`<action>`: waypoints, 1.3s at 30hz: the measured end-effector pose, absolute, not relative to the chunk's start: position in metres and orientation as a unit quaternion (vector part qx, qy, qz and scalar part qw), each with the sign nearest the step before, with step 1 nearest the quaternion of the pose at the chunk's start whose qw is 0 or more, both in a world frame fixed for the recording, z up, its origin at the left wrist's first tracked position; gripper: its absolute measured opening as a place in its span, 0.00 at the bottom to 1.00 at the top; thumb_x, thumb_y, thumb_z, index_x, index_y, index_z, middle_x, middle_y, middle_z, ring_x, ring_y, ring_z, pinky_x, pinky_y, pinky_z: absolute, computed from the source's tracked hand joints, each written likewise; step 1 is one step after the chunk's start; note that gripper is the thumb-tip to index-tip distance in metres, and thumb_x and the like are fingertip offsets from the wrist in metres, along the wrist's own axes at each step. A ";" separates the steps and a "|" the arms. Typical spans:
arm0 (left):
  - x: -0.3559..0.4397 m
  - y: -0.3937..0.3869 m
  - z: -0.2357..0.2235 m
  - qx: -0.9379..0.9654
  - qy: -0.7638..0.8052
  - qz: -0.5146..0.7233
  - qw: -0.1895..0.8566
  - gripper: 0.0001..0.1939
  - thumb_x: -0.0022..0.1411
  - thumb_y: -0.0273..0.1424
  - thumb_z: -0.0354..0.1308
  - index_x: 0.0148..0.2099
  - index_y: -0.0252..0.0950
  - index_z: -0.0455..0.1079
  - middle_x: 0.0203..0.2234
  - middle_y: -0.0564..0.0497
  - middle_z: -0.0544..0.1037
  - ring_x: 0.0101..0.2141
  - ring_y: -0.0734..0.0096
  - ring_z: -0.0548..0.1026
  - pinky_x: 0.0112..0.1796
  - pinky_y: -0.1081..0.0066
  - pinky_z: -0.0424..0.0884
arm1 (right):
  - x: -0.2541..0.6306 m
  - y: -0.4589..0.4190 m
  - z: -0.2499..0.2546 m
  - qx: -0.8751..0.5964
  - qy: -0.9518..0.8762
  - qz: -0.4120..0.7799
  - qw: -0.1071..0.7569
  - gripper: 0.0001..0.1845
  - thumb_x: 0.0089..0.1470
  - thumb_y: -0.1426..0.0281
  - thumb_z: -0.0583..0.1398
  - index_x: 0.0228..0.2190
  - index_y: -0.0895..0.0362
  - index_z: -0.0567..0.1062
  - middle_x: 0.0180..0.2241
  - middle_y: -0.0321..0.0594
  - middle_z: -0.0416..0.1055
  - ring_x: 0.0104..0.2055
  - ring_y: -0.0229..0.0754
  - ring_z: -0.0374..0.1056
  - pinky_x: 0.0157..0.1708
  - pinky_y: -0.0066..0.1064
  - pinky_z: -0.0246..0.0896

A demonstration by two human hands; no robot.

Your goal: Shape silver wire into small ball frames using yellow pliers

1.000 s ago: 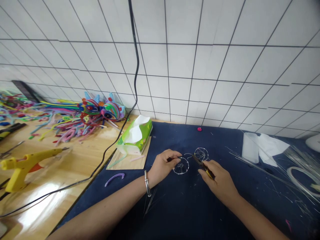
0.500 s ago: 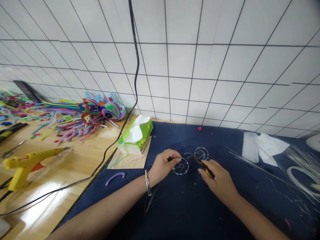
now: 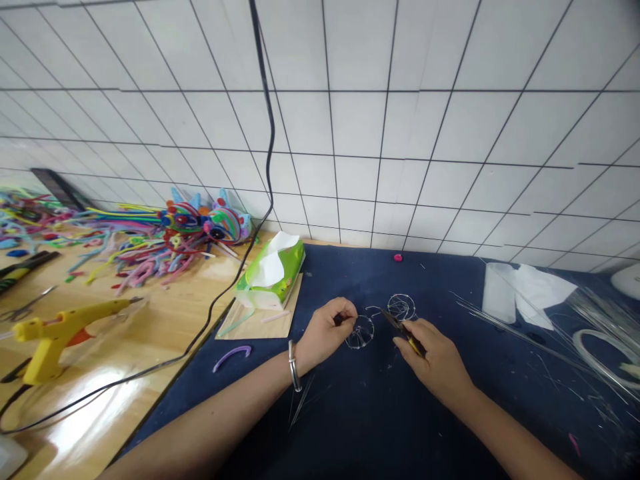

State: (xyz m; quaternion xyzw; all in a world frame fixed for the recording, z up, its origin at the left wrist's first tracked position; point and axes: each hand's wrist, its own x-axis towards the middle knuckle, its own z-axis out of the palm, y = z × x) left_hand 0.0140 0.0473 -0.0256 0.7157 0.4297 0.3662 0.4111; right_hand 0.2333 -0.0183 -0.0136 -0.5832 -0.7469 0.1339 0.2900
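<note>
Between the thumb and fingers of my left hand [image 3: 327, 333] I pinch the upper left rim of a wire ring [image 3: 371, 339], which has thin wires strung inside it. My right hand [image 3: 437, 350] is closed around pliers [image 3: 413, 341] with yellow and black handles, their dark jaws pointing up and left. A short curved piece of wire [image 3: 373, 308] is by the jaw tips; I cannot tell if they grip it. Just beyond the pliers, a second wire ring [image 3: 401, 295] with wires inside rests on the dark blue mat [image 3: 360, 420].
A green tissue pack [image 3: 285, 270] sits on a wooden board [image 3: 260, 330]. Left are a yellow glue gun [image 3: 75, 321], scissors [image 3: 25, 308] and colourful pipe cleaners [image 3: 145, 263]. A black cable [image 3: 213, 307] crosses the table. Loose wires [image 3: 500, 323] and a wire coil [image 3: 600, 360] lie right.
My left hand and the ring it pinches have shifted slightly left, and the ring has turned a little. My right hand keeps the pliers in nearly the same place. The camera view has moved slightly.
</note>
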 end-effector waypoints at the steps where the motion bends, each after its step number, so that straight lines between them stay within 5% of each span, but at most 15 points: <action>1: 0.014 0.048 -0.026 0.712 0.429 0.365 0.420 0.03 0.55 0.23 0.51 0.30 0.34 0.64 0.24 0.55 0.65 0.24 0.79 0.63 0.26 0.78 0.62 | 0.233 -0.018 -0.014 -0.583 -0.747 0.133 0.289 0.13 0.55 0.63 0.53 0.40 0.55 0.69 0.34 0.39 0.68 0.35 0.39 0.64 0.37 0.31 0.60; 7: 0.013 0.051 -0.028 0.662 0.438 0.374 0.479 0.04 0.56 0.28 0.53 0.36 0.35 0.63 0.25 0.55 0.65 0.23 0.80 0.64 0.23 0.79 0.65 | 0.235 -0.017 -0.016 -0.580 -0.747 0.127 0.300 0.14 0.54 0.63 0.53 0.41 0.55 0.69 0.35 0.40 0.68 0.36 0.39 0.65 0.37 0.30 0.61; 18: 0.012 0.052 -0.034 0.696 0.463 0.356 0.417 0.05 0.54 0.29 0.57 0.34 0.35 0.68 0.27 0.53 0.72 0.28 0.75 0.70 0.30 0.76 0.66 | 0.233 -0.018 -0.014 -0.583 -0.757 0.125 0.267 0.12 0.55 0.63 0.52 0.39 0.55 0.68 0.34 0.39 0.67 0.36 0.39 0.64 0.36 0.30 0.60; 29: 0.013 0.047 -0.027 0.737 0.464 0.345 0.350 0.04 0.54 0.28 0.57 0.34 0.36 0.70 0.29 0.52 0.73 0.30 0.74 0.71 0.30 0.75 0.67 | 0.231 -0.027 0.001 -0.565 -0.799 -0.075 0.192 0.12 0.55 0.65 0.53 0.38 0.58 0.70 0.31 0.41 0.68 0.34 0.40 0.64 0.31 0.29 0.59; 39: 0.014 0.046 -0.027 0.735 0.457 0.346 0.361 0.05 0.53 0.29 0.58 0.35 0.37 0.71 0.29 0.52 0.73 0.30 0.74 0.71 0.31 0.74 0.67 | 0.232 -0.023 -0.001 -0.567 -0.799 -0.083 0.184 0.11 0.55 0.66 0.53 0.38 0.57 0.70 0.31 0.41 0.68 0.34 0.40 0.64 0.30 0.29 0.59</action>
